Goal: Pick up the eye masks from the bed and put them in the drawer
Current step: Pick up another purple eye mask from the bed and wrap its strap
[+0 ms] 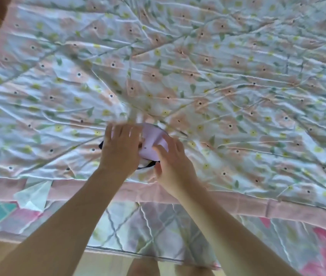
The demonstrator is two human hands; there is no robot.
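Near the bed's front edge, both hands meet over a pale pink mask (151, 140) lying on the floral sheet (237, 76). The left hand (121, 148) lies flat, fingers spread, on its left part; the right hand (173, 166) touches its right side with loosely bent fingers. A dark strap (148, 165) shows between them.

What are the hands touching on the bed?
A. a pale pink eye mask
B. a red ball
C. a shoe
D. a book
A: both the left hand and the right hand are on a pale pink eye mask with a dark strap, lying on the flowery bed sheet.
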